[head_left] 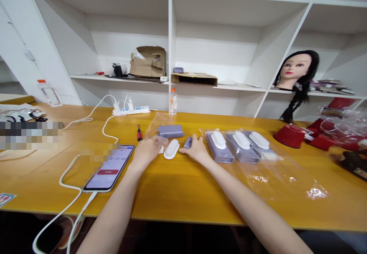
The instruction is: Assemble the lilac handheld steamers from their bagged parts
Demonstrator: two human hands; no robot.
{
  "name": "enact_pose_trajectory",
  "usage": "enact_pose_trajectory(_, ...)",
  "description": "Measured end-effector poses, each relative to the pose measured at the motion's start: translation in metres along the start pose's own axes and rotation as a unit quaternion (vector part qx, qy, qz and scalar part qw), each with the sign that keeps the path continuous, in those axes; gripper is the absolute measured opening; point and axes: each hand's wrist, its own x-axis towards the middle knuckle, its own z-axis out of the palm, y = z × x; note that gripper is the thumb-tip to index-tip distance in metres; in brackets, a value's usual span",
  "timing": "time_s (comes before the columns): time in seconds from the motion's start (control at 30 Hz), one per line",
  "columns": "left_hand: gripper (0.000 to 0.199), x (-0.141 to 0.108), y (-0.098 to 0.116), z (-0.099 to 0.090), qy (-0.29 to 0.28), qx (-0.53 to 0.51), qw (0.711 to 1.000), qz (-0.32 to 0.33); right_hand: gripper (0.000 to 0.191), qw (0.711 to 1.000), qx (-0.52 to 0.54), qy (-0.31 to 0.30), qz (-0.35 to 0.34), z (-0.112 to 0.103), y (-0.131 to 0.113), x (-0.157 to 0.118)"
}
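Observation:
My left hand [146,151] is closed on a small translucent plastic piece [163,141], with a bit of white below its fingertips. My right hand [197,149], thumb and fingers curled, grips a small grey-purple plastic part [188,142]. Between the two hands lies a white oval cover [171,149], flat on the table. Just beyond it sits a grey-purple vented housing [171,131] on a clear plastic bag. Tiny dark bits, too small to name, lie near my right fingers. A red-and-black screwdriver [139,134] rests behind my left hand.
Right of my right hand stand several bagged grey-purple units [223,155] topped with white ovals. A plugged-in phone [110,170] lies at left, its cable crossing the table edge. Behind are a power strip [134,111] and a bottle [172,103]. Red holders [289,135] stand far right.

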Motion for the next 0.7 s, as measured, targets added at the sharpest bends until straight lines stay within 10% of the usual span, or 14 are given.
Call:
enact_pose_trajectory(0.17,0.032,-0.005,0.004,-0.003,0.015,-0.016,1.0,0.001,0.082,0.999,0.018,-0.014,-0.034,-0.022,0.003,-0.01)
enact_pose_trajectory(0.43,0.027,-0.014,0.024,-0.001,0.114,-0.113,0.98,0.119,0.031,0.979,0.089,0.16,-0.087,-0.105,0.046,-0.035)
enact_pose_trajectory(0.63,0.024,-0.027,0.048,0.006,0.072,-0.16,0.953,0.248,0.027,0.987,0.105,-0.085,-0.089,-0.13,0.095,-0.099)
enact_pose_trajectory(0.7,0.024,-0.031,0.053,0.008,0.048,-0.17,0.946,0.272,0.022,0.992,0.001,-0.062,-0.107,-0.117,0.105,-0.118)
